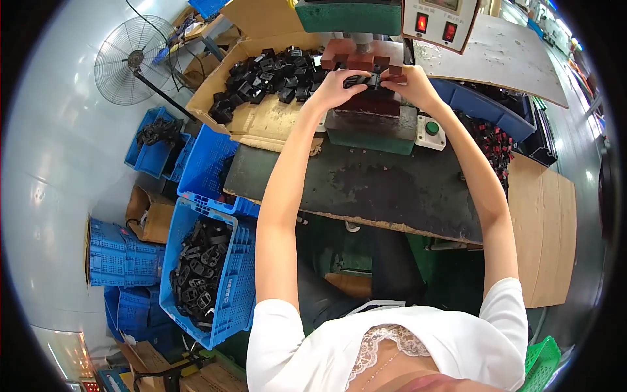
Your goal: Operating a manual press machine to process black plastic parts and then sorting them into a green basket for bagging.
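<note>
Both hands, left hand and right hand, have their grip clamped on a small black part under the green press, beside a cardboard box of parts

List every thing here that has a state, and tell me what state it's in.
Left hand: closed on the black part at the press.
Right hand: gripping the same part's other end.
Cardboard box: open, holding black parts.
Blue crate: partly filled with black parts.
Red buttons: lit.
Fan: spinning or not, cannot tell.

Both arms outstretched, left hand and right hand pinching.
</note>
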Motion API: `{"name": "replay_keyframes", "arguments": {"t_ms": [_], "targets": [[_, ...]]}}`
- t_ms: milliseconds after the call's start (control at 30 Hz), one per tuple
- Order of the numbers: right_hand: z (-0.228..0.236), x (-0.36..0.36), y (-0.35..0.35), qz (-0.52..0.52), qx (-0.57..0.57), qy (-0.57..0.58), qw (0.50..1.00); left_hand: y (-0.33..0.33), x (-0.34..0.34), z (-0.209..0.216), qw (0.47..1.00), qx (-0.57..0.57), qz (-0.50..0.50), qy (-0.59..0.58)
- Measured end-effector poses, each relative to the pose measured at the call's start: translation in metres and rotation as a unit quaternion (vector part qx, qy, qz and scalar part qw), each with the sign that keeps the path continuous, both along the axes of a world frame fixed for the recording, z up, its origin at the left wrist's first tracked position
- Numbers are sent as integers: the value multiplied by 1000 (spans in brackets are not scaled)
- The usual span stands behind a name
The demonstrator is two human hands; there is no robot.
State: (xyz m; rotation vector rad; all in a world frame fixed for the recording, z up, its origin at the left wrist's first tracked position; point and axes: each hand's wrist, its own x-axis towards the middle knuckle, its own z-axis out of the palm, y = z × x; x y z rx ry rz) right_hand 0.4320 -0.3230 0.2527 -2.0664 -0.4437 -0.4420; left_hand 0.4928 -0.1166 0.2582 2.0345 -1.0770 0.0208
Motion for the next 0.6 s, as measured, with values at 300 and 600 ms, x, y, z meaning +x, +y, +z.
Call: {"name": "replay_keyframes", "arguments": {"t_ms": [300,600], "targets": [[5,-1,7,-36,-101,-67,992,81,-12,-38,982,-137,128,-20],[4,5,1,-8,-39,6,999,98,-35,-59,978,-88,166,-91]]}}
